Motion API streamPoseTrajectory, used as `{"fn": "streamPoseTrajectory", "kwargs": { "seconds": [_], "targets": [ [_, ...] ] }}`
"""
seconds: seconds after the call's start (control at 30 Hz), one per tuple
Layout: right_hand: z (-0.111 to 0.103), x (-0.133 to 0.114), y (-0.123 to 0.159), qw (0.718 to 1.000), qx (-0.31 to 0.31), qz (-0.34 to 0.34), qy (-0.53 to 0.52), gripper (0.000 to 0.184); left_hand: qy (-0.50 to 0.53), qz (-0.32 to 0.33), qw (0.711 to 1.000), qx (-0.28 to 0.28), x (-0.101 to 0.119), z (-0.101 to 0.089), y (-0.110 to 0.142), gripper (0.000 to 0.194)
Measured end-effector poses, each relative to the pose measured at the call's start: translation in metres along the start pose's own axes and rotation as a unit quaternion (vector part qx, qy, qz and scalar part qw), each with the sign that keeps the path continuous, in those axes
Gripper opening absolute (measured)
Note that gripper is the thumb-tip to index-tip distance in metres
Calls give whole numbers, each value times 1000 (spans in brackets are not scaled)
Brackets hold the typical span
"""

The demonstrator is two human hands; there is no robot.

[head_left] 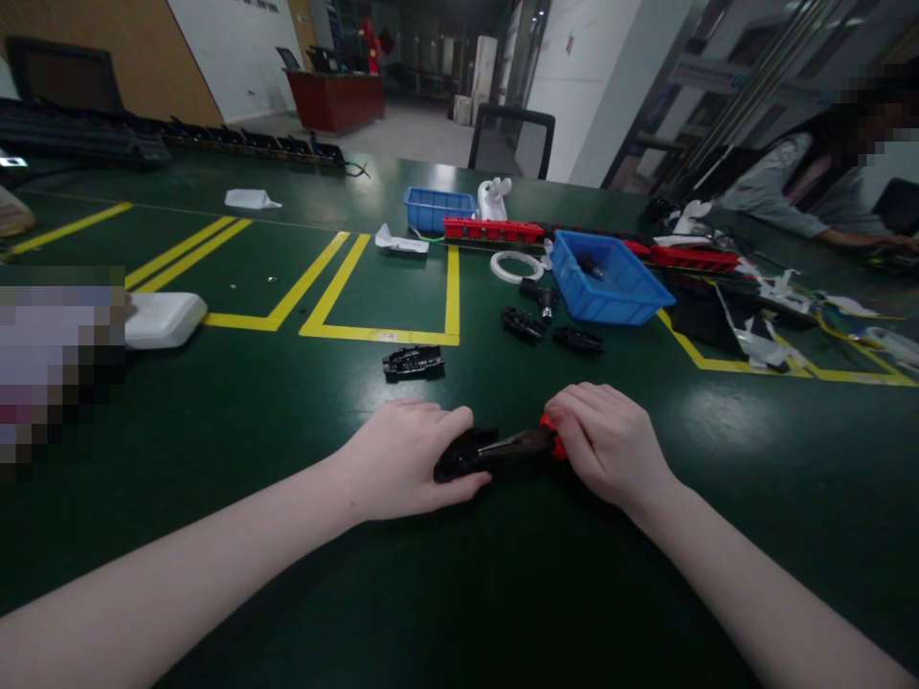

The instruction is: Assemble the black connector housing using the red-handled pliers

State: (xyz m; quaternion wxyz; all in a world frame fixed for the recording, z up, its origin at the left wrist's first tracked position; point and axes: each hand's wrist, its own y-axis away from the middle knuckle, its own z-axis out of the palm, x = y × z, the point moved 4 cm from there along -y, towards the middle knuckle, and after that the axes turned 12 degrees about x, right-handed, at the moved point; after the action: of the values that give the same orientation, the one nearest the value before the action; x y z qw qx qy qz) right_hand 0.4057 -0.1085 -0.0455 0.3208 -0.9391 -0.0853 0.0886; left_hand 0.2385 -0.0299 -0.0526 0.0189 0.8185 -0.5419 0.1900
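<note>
A: Hands?

B: Left hand (409, 450) pinches the black part (459, 457), thumb on the near side, finger on the far side. Right hand (610, 440) is wrapped round the red grips (555, 437) of the pliers (524, 442).

A: Pliers biting?

B: Nose reaches the part's right end. Gripping or just touching, can't tell.

A: Where's the part?

B: Between the hands, front and centre, over the near table (546, 593). Can't tell if it rests on it. One similar piece (414, 363) lies just beyond; two more, (523, 323) and (578, 339), sit near the blue bin (610, 301).

A: What could go wrong?

B: Nose slipping, I'd say: smooth metal on a narrow edge. Thumb and finger are right by the tip, so a nip is possible. Over-squeezing might crack the part if it's brittle. Levering at an angle could twist it out of the left hand.

A: How's it look?

B: Black, elongated, half hidden by the left hand. Too dark for fine detail; can't see any damage.
</note>
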Motion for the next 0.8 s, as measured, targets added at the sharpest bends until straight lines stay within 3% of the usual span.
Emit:
{"fn": "streamPoseTrajectory", "kwargs": {
  "seconds": [0.37,0.8],
  "targets": [
    [1,-1,-1,1000,-6,4,-9,34,-1,7,1000,3,0,0,-1,31],
    [1,-5,-3,998,-58,-21,4,42,-20,15,1000,-2,0,0,0,33]
  ]
}}
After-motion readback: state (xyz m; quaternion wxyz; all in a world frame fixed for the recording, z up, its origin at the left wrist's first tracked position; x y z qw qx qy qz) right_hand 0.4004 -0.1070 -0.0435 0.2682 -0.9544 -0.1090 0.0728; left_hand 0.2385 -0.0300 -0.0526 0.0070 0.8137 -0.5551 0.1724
